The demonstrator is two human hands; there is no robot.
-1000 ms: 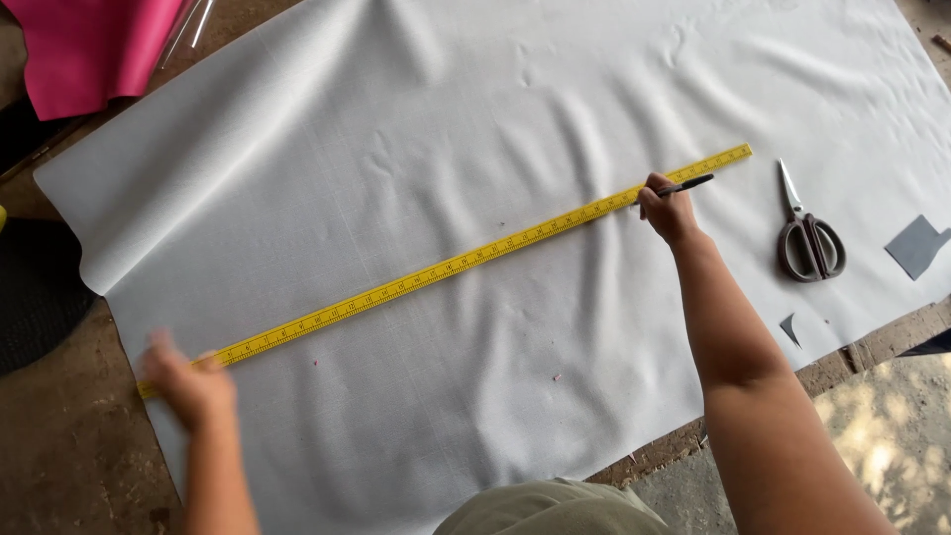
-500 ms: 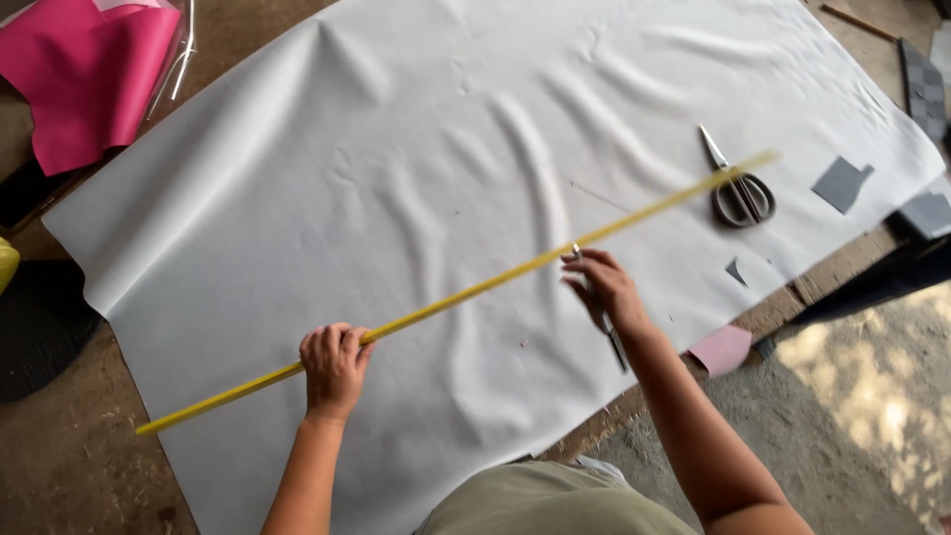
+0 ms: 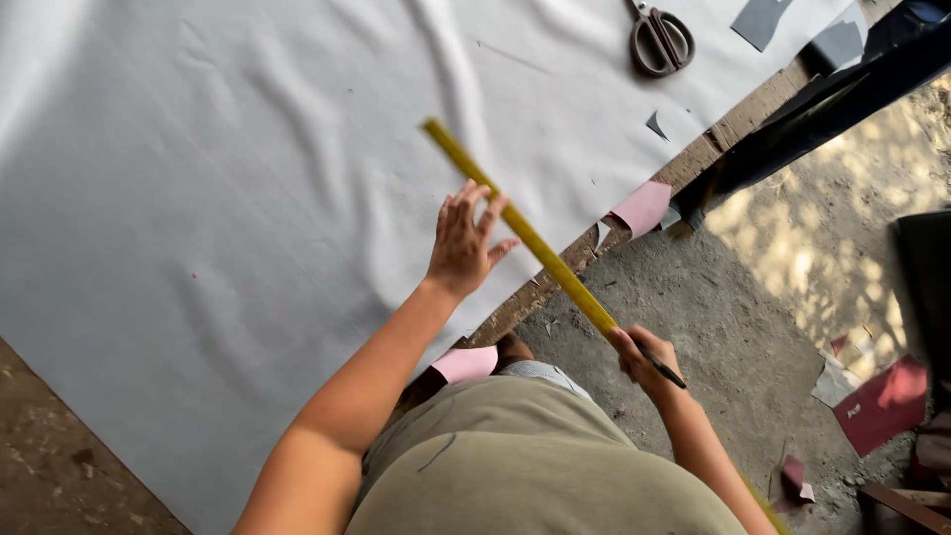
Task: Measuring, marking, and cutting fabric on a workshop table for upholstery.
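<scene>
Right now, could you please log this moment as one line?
left hand: open over sheet | right hand: ruler, pen | scissors: on sheet

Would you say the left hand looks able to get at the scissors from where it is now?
Probably yes, with a long stretch. The left hand is open over the white sheet, and the scissors lie on that sheet farther off, with only bare sheet between. The yellow ruler crosses beside the hand, not the path.

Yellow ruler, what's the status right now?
Right hand grips yellow ruler plus a pen. Left hand open beside it, over white sheet. Scissors lie apart.
</scene>
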